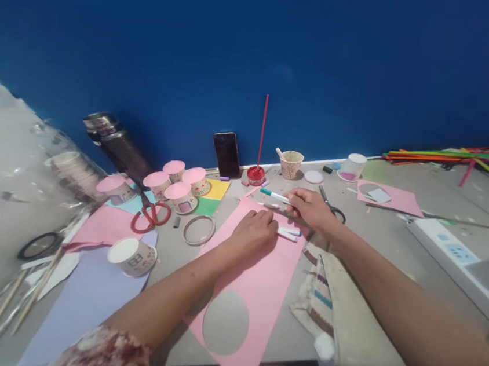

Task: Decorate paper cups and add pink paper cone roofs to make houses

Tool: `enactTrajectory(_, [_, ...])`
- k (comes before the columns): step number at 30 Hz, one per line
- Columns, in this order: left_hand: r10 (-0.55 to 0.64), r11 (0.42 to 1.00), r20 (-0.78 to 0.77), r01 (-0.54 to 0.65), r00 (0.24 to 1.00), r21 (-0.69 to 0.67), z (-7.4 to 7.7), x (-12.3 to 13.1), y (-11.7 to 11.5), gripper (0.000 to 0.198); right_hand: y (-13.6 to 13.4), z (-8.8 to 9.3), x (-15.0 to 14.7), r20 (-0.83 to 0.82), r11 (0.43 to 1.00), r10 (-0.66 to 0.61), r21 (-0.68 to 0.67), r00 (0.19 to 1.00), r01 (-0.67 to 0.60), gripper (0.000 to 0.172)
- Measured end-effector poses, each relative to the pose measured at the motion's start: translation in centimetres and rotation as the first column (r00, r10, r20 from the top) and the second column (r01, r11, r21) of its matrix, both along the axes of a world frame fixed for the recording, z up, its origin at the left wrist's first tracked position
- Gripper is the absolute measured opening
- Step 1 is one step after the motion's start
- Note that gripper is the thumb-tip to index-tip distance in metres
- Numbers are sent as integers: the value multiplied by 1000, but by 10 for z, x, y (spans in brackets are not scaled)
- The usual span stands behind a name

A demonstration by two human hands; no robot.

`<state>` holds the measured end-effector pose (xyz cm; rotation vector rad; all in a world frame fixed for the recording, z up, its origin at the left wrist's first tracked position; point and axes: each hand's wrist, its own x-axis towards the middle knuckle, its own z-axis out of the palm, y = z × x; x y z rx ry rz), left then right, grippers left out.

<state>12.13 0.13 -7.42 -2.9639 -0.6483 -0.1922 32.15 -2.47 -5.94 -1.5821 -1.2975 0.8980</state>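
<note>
My right hand (310, 208) pinches a white felt-tip marker with a teal cap (276, 195), which points left above the far end of a pink paper sheet (257, 266). My left hand (253, 232) is curled over that sheet. White markers with blue and purple ends (288, 234) stick out from its fingers; how tightly they are gripped is partly hidden. A pink-tipped marker (269, 205) lies just beyond the left hand. Near my body, a round hole is cut in the pink sheet.
Left stand paper cups with pink discs on top (179, 190), red-handled scissors (150, 215), a tape ring (198, 230) and an uncovered cup (132, 256). A phone (226, 154) leans on the blue wall. Right lie a fabric pouch (339, 315), dark scissors (332, 204) and a power strip (458, 264).
</note>
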Motion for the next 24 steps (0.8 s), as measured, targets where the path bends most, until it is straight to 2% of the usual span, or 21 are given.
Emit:
enactTrajectory(4, [-29, 994, 59, 35, 998, -102, -3, -1, 6, 19, -2, 2, 0, 284, 995, 103, -44, 953, -95, 18])
enactTrajectory(9, [85, 965, 162, -41, 983, -260, -1, -24, 22, 23, -4, 1, -3, 563, 990, 142, -102, 814, -102, 23])
enactTrajectory(16, [233, 902, 290, -95, 928, -421, -3, -45, 22, 42, -7, 2, -7, 722, 983, 175, -168, 669, -75, 22])
enactTrajectory(20, [322, 873, 388, -113, 863, -474, -8, -45, 20, 26, -12, 11, -11, 779, 985, 166, -160, 605, -64, 18])
enactTrajectory(24, [310, 881, 395, -105, 865, -462, -10, -43, 16, 11, -21, 23, -18, 809, 984, 177, -161, 560, -77, 15])
